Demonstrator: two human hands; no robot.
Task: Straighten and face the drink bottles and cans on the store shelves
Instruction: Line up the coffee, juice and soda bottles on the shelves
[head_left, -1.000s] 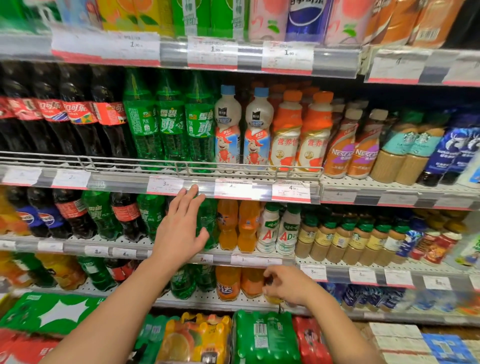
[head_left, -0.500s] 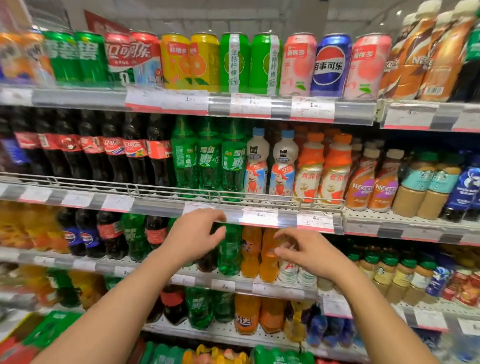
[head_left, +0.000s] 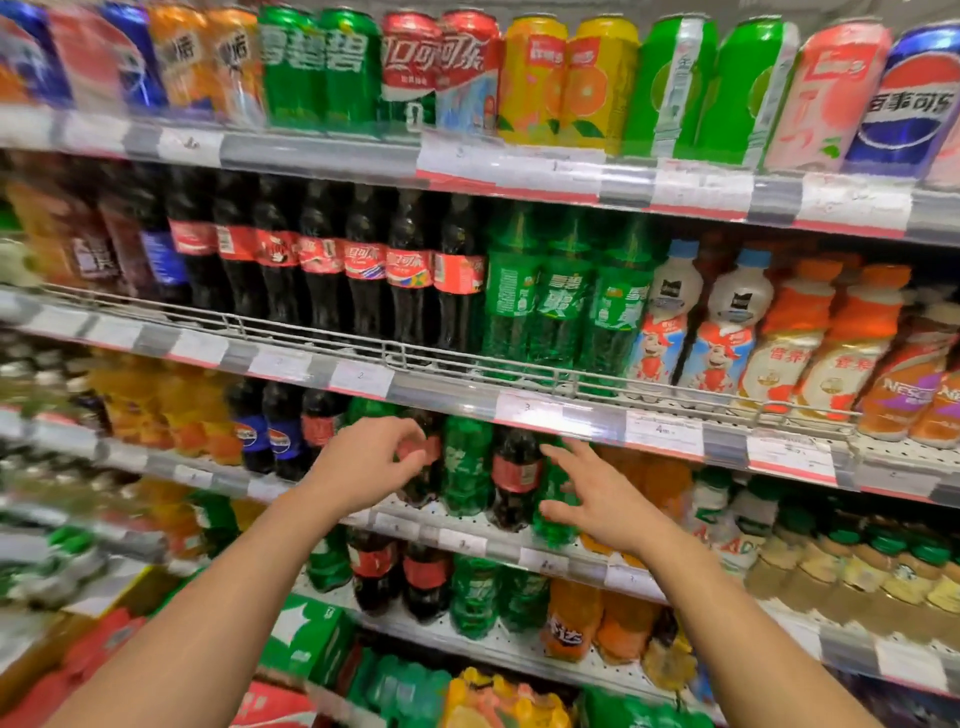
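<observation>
Both hands have shifted left: left hand (head_left: 371, 460) pinches a cola bottle (head_left: 422, 462), right hand (head_left: 592, 493) open beside a green bottle (head_left: 556, 499); smooth plastic, best gripped mid-body.

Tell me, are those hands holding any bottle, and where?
Left hand grips a dark cola bottle at its red label. Right hand reaches, fingers spread, holding nothing.

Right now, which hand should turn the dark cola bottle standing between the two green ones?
Probably right. The right hand hangs open just beside that cola bottle, while the left hand is at another dark bottle further left.
</observation>
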